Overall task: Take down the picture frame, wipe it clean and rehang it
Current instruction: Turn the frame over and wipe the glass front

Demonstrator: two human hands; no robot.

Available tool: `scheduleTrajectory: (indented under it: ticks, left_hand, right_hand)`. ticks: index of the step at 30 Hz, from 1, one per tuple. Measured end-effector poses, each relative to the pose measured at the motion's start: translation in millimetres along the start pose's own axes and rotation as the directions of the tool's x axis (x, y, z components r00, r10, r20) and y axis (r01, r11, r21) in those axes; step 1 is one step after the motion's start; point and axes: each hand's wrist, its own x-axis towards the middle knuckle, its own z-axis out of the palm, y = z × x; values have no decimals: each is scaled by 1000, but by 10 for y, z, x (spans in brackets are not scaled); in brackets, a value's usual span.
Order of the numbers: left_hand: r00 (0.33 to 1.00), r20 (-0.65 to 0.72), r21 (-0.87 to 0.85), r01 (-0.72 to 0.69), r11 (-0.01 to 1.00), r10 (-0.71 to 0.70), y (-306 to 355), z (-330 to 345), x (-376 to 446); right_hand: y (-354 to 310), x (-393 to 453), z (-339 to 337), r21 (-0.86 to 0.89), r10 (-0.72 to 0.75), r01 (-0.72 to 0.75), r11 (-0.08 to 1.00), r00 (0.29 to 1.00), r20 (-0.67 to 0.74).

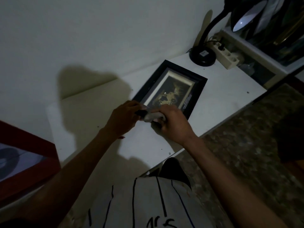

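Both arms reach over the desk (pixel 222 99), where the frame (pixel 171 89) lies flat, face up, near the wall, so it is already down. Left hand (pixel 124 118) pinches the frame's near corner; right hand (pixel 172 125) is curled around a pale cloth (pixel 152 117) at that corner. Risks: uneven pressure could slide the frame toward the lamp (pixel 203 55) or power strip (pixel 227 56); a hard wipe near the corner could tip the frame off its flat seat. Dim light may hide missed dust.

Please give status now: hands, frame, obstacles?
Left hand grips frame corner; right hand holds pale crumpled cloth. Black rectangular picture frame flat on white table. Nothing blocking.
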Motion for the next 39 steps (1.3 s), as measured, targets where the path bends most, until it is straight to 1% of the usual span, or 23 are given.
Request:
scheduleTrajectory:
  ticks: [2,4,8,11,13,16,17,19,21,25,28,30,33,35,39]
  left_hand:
    - [1000,-9,14,-15,1000,15,-18,-9,-3]
    - [999,-29,27,-35,999,35,-35,-21,12]
    - [997,-29,39,-77,996,78,-91,-5,49]
    - [995,-3,54,-99,994,99,-124,13,62]
    - [996,-2,58,-86,995,86,-134,25,66]
    - [997,-17,44,-71,997,72,-139,39,64]
    - [997,-20,41,-69,997,70,-137,40,64]
    - [997,-23,42,-68,997,69,-118,34,66]
    - [996,-13,55,-85,995,86,-92,29,61]
    - [996,-2,97,-83,992,84,-67,-5,67]
    - [995,3,87,-103,991,103,-89,-16,76]
    - [992,11,93,-130,987,130,-100,-23,83]
    - [989,5,95,-147,985,147,-113,-32,98]
    - [988,1,94,-151,984,152,-118,-42,99]
    - [989,17,79,-151,985,150,-130,-49,108]
  right_hand:
    - [-74,106,142,-74,-19,23,997,998,52]
    - [-84,114,209,-165,-16,27,986,998,66]
    - [22,-32,72,-300,11,15,954,996,85]
    - [119,-223,-110,-343,16,23,939,994,112]
    - [141,-308,-214,-348,48,4,938,989,140]
    - [127,-278,-296,-339,135,-69,938,975,177]
    - [107,-237,-300,-312,151,-92,946,974,170]
    - [41,-127,-252,-220,144,-117,968,984,108]
    - [-61,5,-130,-172,112,-99,980,991,67]
    - [-125,75,84,-218,82,-58,974,991,107]
    - [11,-99,-26,-280,99,-76,957,993,67]
    - [128,-246,-149,-300,99,-69,951,991,88]
    - [247,-416,-311,-268,95,-55,962,986,140]
    - [301,-501,-377,-229,54,-15,973,985,166]
    - [428,-598,-450,-208,27,13,978,982,186]
